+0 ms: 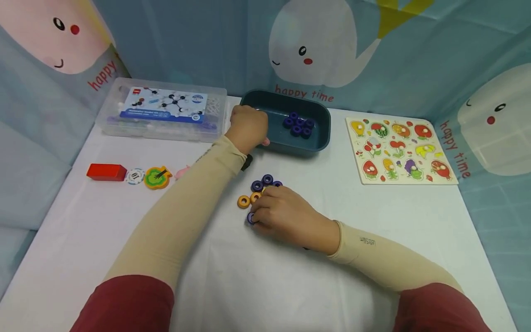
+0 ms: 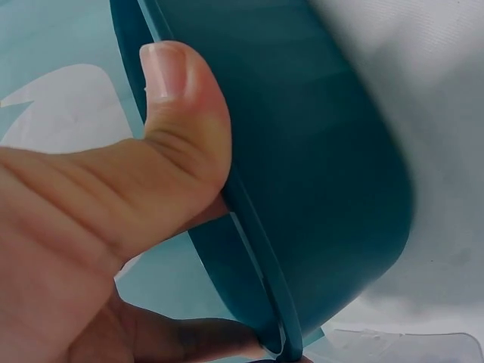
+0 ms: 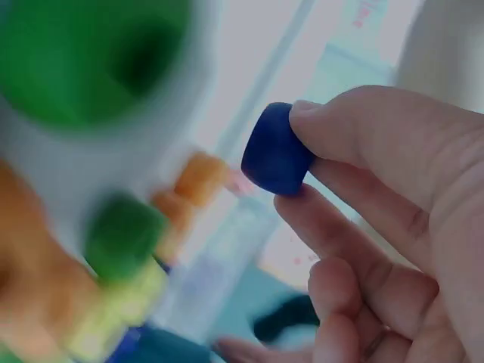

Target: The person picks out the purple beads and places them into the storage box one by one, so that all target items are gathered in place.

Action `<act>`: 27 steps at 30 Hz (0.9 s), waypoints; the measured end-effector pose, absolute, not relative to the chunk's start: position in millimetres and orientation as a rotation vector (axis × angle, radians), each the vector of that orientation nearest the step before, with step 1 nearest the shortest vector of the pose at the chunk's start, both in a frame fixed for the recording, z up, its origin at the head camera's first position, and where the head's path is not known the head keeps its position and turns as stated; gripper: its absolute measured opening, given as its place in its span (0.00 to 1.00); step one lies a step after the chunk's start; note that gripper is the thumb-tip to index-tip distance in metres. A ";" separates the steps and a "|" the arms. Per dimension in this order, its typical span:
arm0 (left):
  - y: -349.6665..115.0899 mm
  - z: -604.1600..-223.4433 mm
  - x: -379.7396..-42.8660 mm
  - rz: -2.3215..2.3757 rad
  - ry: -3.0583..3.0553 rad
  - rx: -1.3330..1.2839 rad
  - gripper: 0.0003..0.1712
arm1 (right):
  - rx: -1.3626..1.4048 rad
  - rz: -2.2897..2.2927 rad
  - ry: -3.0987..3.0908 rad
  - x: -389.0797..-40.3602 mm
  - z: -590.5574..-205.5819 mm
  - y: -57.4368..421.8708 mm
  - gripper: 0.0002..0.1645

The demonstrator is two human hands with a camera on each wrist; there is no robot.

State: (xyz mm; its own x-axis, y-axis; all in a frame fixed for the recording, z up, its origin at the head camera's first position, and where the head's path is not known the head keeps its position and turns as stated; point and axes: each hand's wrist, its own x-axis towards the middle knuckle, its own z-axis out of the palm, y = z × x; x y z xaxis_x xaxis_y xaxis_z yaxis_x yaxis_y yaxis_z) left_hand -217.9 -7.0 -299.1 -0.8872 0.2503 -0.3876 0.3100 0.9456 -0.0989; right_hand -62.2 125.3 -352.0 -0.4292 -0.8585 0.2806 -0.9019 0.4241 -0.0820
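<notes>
Inside the dark teal tub, 6 purple rings.

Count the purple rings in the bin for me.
6 purple rings show in the bin: one at the back, three across the middle, two in front. The left hand covers one end, so more could be hidden there.

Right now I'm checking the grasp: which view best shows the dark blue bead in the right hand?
The right wrist view: the dark blue bead appears large there, pinched between thumb and fingers of the right hand. The head view shows it small and partly hidden by the fingers; the left wrist view misses it.
</notes>
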 end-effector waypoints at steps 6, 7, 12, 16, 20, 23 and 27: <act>-9.4 -300.9 -219.1 -0.230 2.735 0.415 0.37 | 1.197 0.507 -2.618 -97.7 -309.6 153.4 0.09; -9.6 -301.2 -219.6 -0.230 2.734 0.417 0.37 | 1.102 0.537 -2.658 -108.1 -304.5 159.3 0.09; -9.4 -300.9 -221.3 -0.236 2.733 0.417 0.35 | 0.712 0.629 -2.815 -171.6 -304.9 182.0 0.11; -8.7 -299.9 -221.6 -0.225 2.722 0.423 0.34 | 0.618 0.620 -2.947 -213.2 -328.5 187.3 0.11; -8.6 -300.0 -220.6 -0.225 2.723 0.430 0.35 | 0.604 0.568 -3.039 -235.3 -350.2 184.4 0.12; -8.8 -300.2 -219.5 -0.228 2.732 0.439 0.35 | 0.612 0.499 -3.069 -242.8 -359.3 181.4 0.12; -8.8 -299.5 -218.9 -0.232 2.728 0.439 0.36 | 0.616 0.419 -3.063 -246.9 -364.8 179.3 0.12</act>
State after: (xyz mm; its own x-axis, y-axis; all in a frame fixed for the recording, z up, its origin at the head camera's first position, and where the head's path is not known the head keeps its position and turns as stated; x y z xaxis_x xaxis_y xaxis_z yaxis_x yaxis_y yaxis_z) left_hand -218.9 -8.8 -299.5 -0.8842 0.2708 -0.3807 0.3312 0.9380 -0.1021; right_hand -246.9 179.3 -364.8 -0.9236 -0.3811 0.0412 -0.3782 0.8884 -0.2603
